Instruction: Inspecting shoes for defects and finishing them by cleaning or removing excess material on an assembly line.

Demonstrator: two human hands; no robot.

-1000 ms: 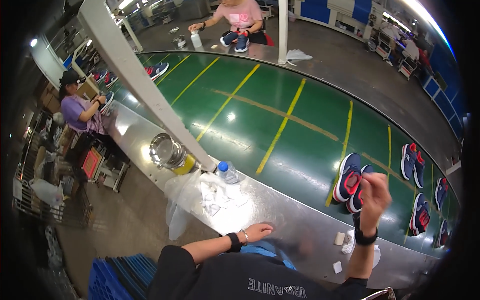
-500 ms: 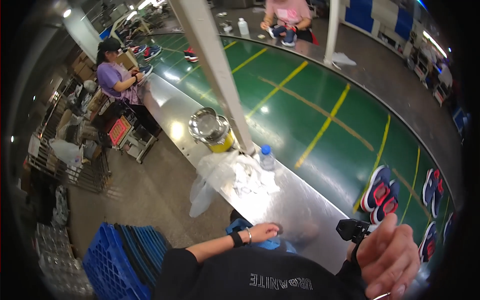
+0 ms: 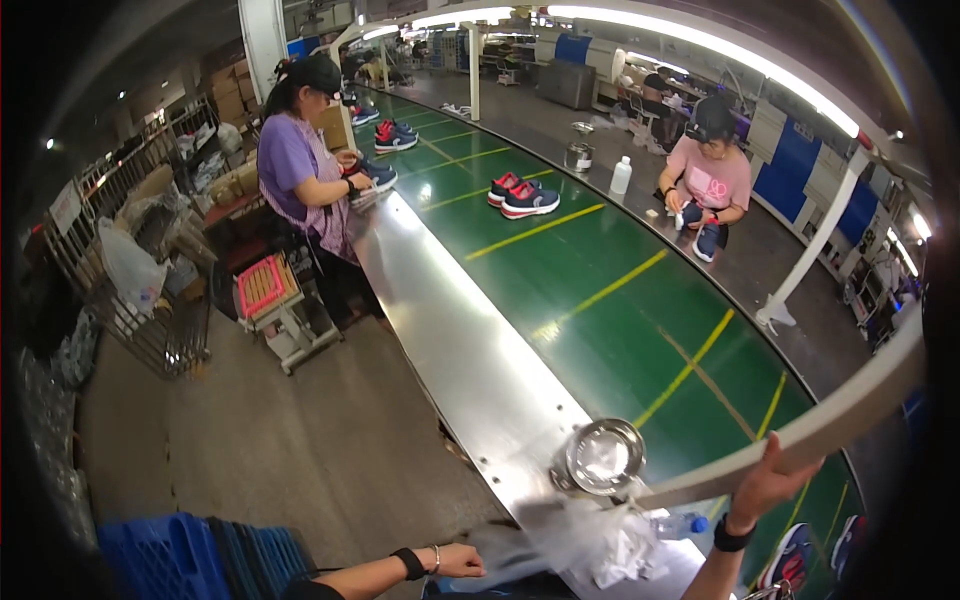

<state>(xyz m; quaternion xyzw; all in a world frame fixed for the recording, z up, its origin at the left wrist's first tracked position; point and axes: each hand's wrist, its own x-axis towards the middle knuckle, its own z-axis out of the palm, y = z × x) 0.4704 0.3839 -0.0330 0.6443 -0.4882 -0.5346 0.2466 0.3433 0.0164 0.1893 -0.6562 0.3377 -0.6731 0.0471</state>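
Note:
My left hand [image 3: 459, 561], with a black band and a bracelet at the wrist, is low in front of me with its fingers loosely curled. Nothing shows in it. Beside it a clear plastic bag [image 3: 525, 548] hangs over the bench edge. My right hand [image 3: 762, 492], black band on its wrist, is raised against the beige post [image 3: 850, 415], thumb and fingers apart; whether it presses on the post is unclear. Between my hands are crumpled white material [image 3: 628, 555], a blue-capped bottle [image 3: 685, 524] and a shiny metal pan [image 3: 605, 456].
A metal bench [image 3: 450, 300] runs beside a green conveyor [image 3: 590, 320] carrying navy and red shoes [image 3: 522, 196]. Two people [image 3: 300, 170] [image 3: 708, 180] handle shoes farther off. Blue crates [image 3: 165, 555] stand at lower left, and a wheeled cart [image 3: 285, 300] on the floor.
My view has swung up and left, showing more of the conveyor and the other people. My right hand has gone from beside the shoes to the post. The left hand stays low, loosely curled.

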